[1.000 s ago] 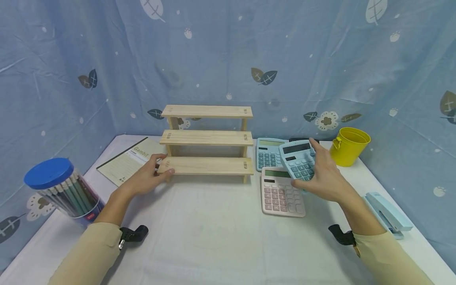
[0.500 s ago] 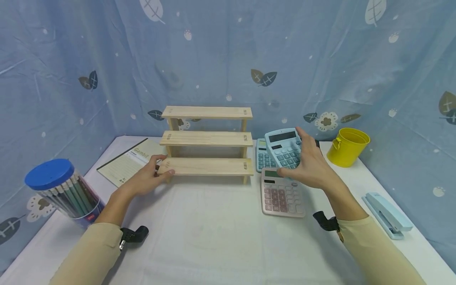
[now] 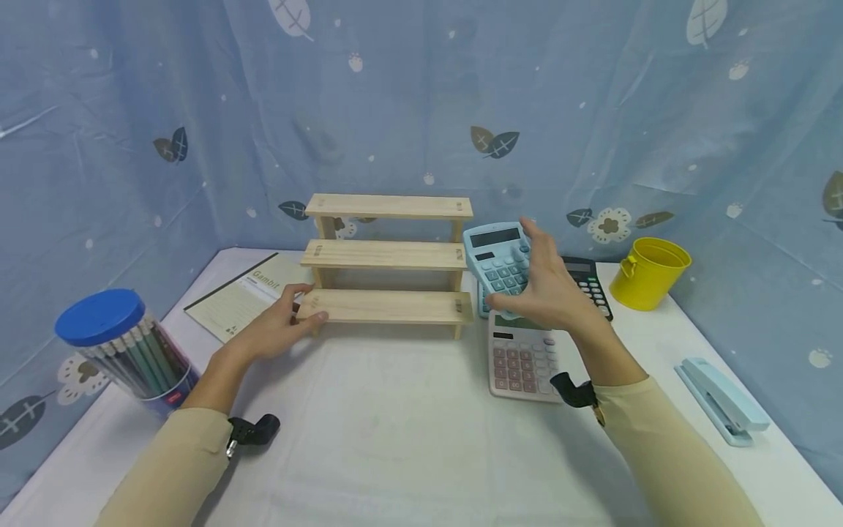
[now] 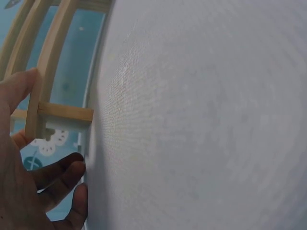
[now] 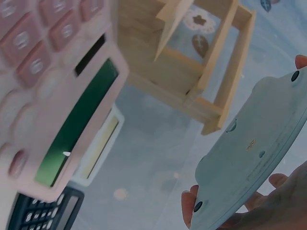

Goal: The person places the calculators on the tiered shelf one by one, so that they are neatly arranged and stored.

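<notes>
A three-tier wooden display stand [image 3: 388, 306] stands at the middle of the table. My left hand [image 3: 266, 333] pinches the left end of its lowest board; in the left wrist view the thumb [image 4: 21, 86] lies on the board's edge. In the air beside the stand's right end, my right hand [image 3: 549, 293] grips a light blue calculator [image 3: 494, 256] by its right side. The right wrist view shows this calculator's underside [image 5: 249, 148]. Below it lie a pink calculator [image 3: 523, 369] and a second blue calculator [image 3: 483, 301], mostly hidden.
Behind my right hand lies a black calculator [image 3: 582, 277]. Farther right are a yellow bucket [image 3: 648, 274] and a light blue stapler [image 3: 721, 399]. On the left stand a blue-lidded tub of pencils [image 3: 135, 355] and, flat on the table, a notepad [image 3: 246, 293].
My right hand has carried the blue calculator leftward and upward, towards the stand's right end. The black calculator has come into fuller view. My left hand keeps its place on the stand.
</notes>
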### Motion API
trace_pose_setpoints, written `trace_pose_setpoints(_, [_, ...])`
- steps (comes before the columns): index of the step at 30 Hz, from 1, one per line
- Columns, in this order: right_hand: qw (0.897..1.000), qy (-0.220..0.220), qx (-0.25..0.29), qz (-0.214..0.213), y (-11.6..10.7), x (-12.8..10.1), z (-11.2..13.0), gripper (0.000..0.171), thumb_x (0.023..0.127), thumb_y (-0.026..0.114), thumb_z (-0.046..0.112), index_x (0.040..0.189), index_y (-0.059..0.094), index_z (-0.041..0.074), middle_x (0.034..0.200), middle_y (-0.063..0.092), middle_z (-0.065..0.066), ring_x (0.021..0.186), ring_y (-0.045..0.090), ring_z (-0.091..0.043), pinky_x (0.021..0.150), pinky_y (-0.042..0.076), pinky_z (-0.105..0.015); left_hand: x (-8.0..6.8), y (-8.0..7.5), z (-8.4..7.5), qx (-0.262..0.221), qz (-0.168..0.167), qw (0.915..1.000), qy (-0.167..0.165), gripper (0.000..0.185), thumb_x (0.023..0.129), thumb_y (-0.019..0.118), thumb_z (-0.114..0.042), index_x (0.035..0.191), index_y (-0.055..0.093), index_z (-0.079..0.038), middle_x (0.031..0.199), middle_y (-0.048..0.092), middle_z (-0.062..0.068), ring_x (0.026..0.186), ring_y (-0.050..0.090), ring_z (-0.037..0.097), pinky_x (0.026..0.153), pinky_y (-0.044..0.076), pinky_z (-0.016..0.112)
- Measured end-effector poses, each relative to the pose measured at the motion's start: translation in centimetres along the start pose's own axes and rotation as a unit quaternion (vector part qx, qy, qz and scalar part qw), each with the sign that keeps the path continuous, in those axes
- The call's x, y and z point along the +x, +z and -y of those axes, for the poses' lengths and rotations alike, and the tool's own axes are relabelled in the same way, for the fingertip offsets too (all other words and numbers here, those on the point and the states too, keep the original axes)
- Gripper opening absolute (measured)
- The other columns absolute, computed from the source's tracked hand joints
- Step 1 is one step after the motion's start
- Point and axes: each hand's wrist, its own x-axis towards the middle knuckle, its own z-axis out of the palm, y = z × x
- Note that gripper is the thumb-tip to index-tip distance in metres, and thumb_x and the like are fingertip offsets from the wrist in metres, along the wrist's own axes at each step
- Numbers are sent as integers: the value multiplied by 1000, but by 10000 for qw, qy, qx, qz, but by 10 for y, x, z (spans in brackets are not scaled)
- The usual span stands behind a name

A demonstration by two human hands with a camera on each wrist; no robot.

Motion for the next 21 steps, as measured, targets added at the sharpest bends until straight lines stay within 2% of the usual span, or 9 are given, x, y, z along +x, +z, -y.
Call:
trace_pose_setpoints(5, [9998, -172, 22, -58, 5, 12, 9, 126, 77, 84, 43, 165, -6, 28, 170, 6, -19, 154, 14, -47, 116, 22, -73, 0, 0, -1, -5, 0, 10000, -34, 85, 103, 53, -57, 161, 13, -9, 141, 50, 36, 127, 54, 48, 102, 45, 63])
trace_pose_setpoints(10, [9994, -322, 100, -82, 10, 23, 16, 128, 76, 86, 42, 165, -5, 25, 170, 9, -17, 155, 16, -44, 117, 24, -70, 1, 0, 1, 32, -11, 10000, -54, 86, 102, 53, -58, 161, 13, -9, 142, 49, 35, 127, 54, 47, 100, 46, 62])
trace_pose_setpoints(14, [9989, -399, 234, -114, 13, 31, 23, 128, 76, 86, 40, 165, -4, 24, 169, 11, -17, 151, 23, -43, 117, 27, -68, 3, -1, 2, 32, -45, 10000, -79, 87, 102, 53, -60, 161, 14, -10, 142, 49, 34, 127, 54, 47, 100, 46, 62])
trace_pose_setpoints(18, [9983, -458, 333, -137, 17, 37, 29, 128, 75, 87, 40, 165, -3, 26, 165, 15, -20, 139, 36, -41, 114, 34, -64, 3, 1, 3, 12, -58, 9999, -94, 87, 101, 53, -61, 161, 14, -10, 142, 50, 34, 127, 54, 47, 101, 46, 62])
trace_pose_setpoints(21, [9981, -512, 315, -150, 20, 42, 34, 127, 74, 85, 41, 165, -1, 25, 164, 17, -21, 135, 40, -39, 113, 36, -62, 3, 1, 5, 7, -55, 10000, -35, 87, 101, 53, -61, 161, 14, -9, 142, 50, 34, 128, 54, 47, 102, 45, 63])
